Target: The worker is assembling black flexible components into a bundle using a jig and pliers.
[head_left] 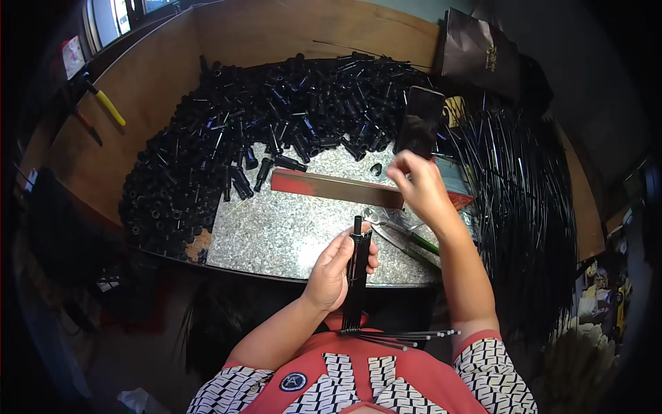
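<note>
My left hand, near the table's front edge, is wrapped round a black umbrella frame, a short tube with thin ribs folded along it. The tube's top stands upright above my fingers, and thin rods with pale tips fan out to the right from its lower end, over my lap. My right hand is raised over the right side of the table, thumb and fingers pinched together; whatever is between them is too small to make out. Beneath that wrist lies a pair of pliers with green handles.
A flat metal bar, partly red, crosses the speckled tabletop. Behind it spreads a heap of black tubular parts. A phone leans near a dark paper bag. Long black ribs hang over the right edge.
</note>
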`<act>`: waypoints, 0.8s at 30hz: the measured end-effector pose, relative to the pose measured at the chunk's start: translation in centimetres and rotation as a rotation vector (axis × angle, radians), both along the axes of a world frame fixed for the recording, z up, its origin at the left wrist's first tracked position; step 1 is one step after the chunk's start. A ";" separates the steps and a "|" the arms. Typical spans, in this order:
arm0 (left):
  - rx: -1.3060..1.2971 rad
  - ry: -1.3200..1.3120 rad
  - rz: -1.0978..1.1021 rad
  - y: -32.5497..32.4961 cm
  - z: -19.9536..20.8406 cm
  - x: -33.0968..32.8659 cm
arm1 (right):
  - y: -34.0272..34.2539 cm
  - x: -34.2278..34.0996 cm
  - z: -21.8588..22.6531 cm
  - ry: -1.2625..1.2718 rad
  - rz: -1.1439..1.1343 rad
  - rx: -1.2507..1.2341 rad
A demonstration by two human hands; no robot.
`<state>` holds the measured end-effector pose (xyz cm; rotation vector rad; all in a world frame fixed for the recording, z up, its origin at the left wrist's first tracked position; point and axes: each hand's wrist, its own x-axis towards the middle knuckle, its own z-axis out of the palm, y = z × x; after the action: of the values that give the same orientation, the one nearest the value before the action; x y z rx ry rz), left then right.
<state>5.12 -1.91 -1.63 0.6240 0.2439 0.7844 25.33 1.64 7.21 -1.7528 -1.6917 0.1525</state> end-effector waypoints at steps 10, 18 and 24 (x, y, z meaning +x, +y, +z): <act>0.081 0.065 0.019 -0.4 -0.3 0.3 | 11.8 -0.2 -7.5 -0.416 0.004 -0.019; 0.065 0.032 0.015 -0.3 -0.1 0.0 | 3.9 -1.1 -0.9 0.651 0.302 -0.240; 0.071 0.033 -0.007 -0.5 -0.1 0.6 | -2.2 -1.9 -0.5 1.192 0.501 -0.274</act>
<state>5.70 -2.44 -1.76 0.7047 0.2449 0.7795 23.47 -0.56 6.73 -0.9358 -1.1290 1.3894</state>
